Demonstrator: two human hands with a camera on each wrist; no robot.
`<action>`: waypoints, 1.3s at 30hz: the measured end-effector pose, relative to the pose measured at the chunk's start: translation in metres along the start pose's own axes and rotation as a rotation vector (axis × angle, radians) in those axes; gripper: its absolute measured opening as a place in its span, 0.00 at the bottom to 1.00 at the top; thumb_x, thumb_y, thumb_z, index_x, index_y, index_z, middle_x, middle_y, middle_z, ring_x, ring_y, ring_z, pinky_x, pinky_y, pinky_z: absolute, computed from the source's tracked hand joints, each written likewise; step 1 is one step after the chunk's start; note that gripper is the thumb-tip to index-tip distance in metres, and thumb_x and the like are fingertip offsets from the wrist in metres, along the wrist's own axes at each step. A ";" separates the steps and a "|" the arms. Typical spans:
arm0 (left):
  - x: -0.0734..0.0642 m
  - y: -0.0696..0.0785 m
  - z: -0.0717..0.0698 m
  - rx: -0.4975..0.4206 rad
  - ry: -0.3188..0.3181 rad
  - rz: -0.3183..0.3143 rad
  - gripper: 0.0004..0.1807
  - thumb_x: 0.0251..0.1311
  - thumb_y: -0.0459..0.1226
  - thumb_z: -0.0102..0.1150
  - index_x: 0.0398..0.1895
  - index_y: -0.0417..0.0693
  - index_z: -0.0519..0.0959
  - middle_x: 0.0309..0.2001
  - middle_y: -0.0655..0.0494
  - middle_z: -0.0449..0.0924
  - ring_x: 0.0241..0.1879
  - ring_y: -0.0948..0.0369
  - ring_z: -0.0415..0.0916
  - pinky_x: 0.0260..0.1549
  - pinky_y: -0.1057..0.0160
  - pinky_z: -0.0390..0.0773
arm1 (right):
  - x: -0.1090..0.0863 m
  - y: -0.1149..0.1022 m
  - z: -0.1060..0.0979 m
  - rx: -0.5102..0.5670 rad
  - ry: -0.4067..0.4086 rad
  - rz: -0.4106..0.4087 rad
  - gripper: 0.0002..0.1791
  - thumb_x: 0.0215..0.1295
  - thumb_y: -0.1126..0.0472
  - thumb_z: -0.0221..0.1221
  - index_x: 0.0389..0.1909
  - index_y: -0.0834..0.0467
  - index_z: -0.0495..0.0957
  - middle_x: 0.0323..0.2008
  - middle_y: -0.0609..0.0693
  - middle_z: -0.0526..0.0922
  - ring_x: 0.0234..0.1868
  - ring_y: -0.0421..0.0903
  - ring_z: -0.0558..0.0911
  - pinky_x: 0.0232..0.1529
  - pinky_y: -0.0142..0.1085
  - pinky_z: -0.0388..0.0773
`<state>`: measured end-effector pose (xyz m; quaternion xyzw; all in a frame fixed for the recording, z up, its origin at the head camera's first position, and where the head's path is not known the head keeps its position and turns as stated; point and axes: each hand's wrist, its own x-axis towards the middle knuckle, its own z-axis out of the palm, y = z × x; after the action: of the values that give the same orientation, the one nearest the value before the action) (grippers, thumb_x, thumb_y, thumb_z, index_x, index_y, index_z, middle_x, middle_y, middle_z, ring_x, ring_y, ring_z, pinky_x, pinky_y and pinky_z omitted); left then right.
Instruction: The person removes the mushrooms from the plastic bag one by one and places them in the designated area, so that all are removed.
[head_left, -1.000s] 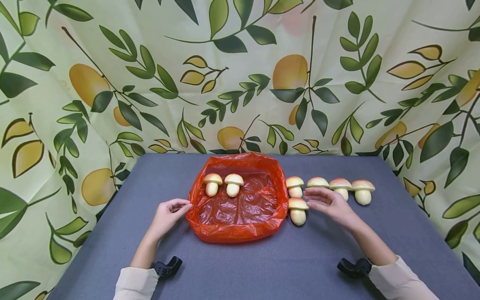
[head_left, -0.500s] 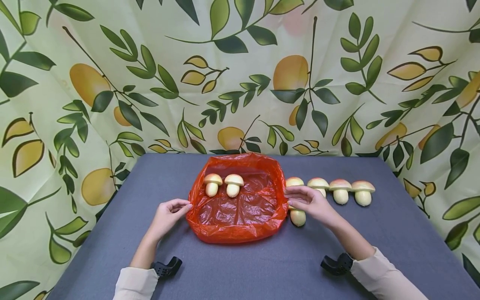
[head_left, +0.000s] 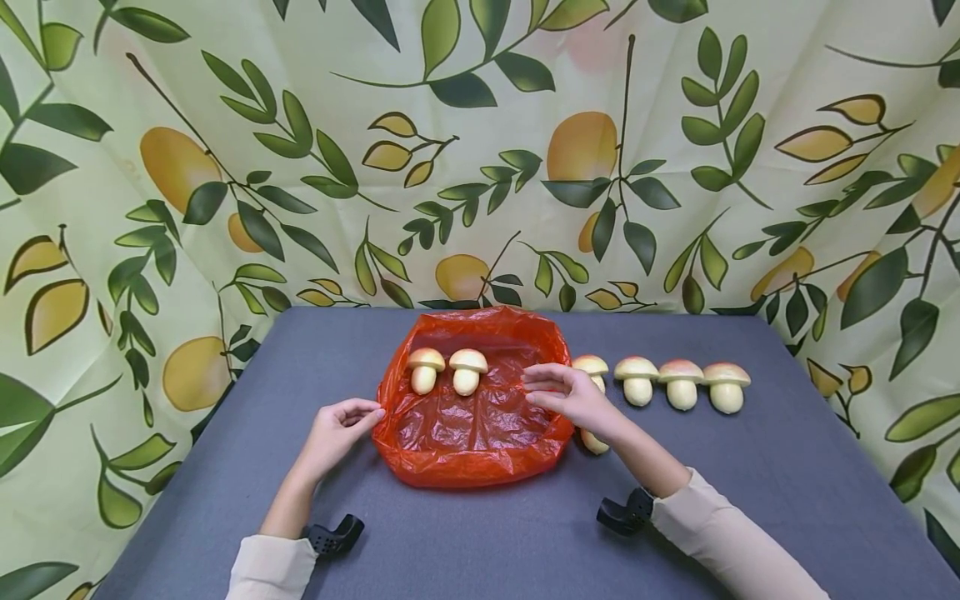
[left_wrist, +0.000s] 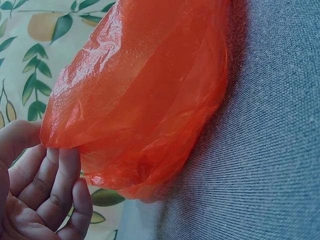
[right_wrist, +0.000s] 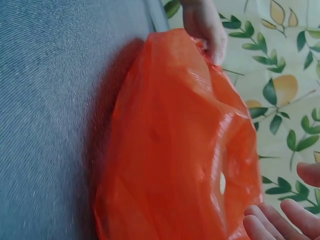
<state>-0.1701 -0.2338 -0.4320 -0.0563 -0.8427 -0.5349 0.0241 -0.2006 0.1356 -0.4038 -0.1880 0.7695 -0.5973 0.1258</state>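
Note:
An open red plastic bag (head_left: 472, 468) stands on the table, and two toy mushrooms, a left one (head_left: 425, 372) and a right one (head_left: 467, 372), lie inside it. My left hand (head_left: 337, 433) pinches the bag's left rim between thumb and fingers; the left wrist view shows the film between them. Over the right part of the bag's mouth hovers my right hand (head_left: 573, 400), fingers apart and holding nothing. Beside the bag's right wall, one mushroom (head_left: 595, 442) is mostly hidden behind the right hand, and another mushroom (head_left: 589, 365) is partly covered.
To the right, three more mushrooms stand in a row: a near one (head_left: 637, 380), a middle one (head_left: 682, 384) and a far one (head_left: 726, 387). A grey cloth covers the table (head_left: 465, 542). Behind it hangs a leaf-patterned curtain (head_left: 480, 217).
My right hand has moved left, from beside the mushrooms across the bag's right rim to above its inside. The left hand, the bag and the mushrooms have stayed in place.

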 end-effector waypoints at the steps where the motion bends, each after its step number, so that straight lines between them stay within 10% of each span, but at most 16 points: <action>1: 0.000 0.000 0.000 0.000 -0.001 0.002 0.11 0.60 0.32 0.62 0.40 0.30 0.81 0.35 0.43 0.86 0.29 0.79 0.77 0.31 0.74 0.76 | 0.003 0.000 0.003 -0.003 0.000 0.007 0.26 0.65 0.63 0.60 0.61 0.70 0.68 0.59 0.74 0.73 0.61 0.67 0.75 0.48 0.29 0.80; 30: 0.000 -0.001 0.001 -0.015 -0.003 0.023 0.10 0.60 0.31 0.61 0.40 0.29 0.81 0.35 0.41 0.86 0.29 0.79 0.77 0.31 0.75 0.76 | 0.077 0.012 0.063 -0.086 0.180 0.090 0.33 0.61 0.64 0.63 0.65 0.70 0.65 0.63 0.66 0.72 0.58 0.60 0.77 0.60 0.49 0.75; 37: 0.001 -0.002 0.002 -0.013 -0.003 0.015 0.11 0.60 0.31 0.61 0.40 0.28 0.81 0.30 0.64 0.86 0.29 0.80 0.77 0.32 0.75 0.76 | 0.085 0.012 0.069 -0.171 0.184 0.080 0.34 0.58 0.63 0.65 0.65 0.68 0.66 0.63 0.64 0.73 0.58 0.59 0.78 0.59 0.48 0.75; 39: 0.001 -0.002 0.002 -0.004 0.000 0.016 0.10 0.60 0.30 0.61 0.40 0.28 0.81 0.32 0.52 0.87 0.29 0.80 0.77 0.31 0.75 0.76 | 0.087 0.012 0.069 -0.194 0.187 0.076 0.34 0.58 0.63 0.66 0.65 0.67 0.66 0.63 0.63 0.73 0.59 0.58 0.76 0.62 0.50 0.72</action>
<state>-0.1712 -0.2327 -0.4351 -0.0629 -0.8411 -0.5365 0.0284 -0.2512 0.0394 -0.4300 -0.1134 0.8386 -0.5296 0.0574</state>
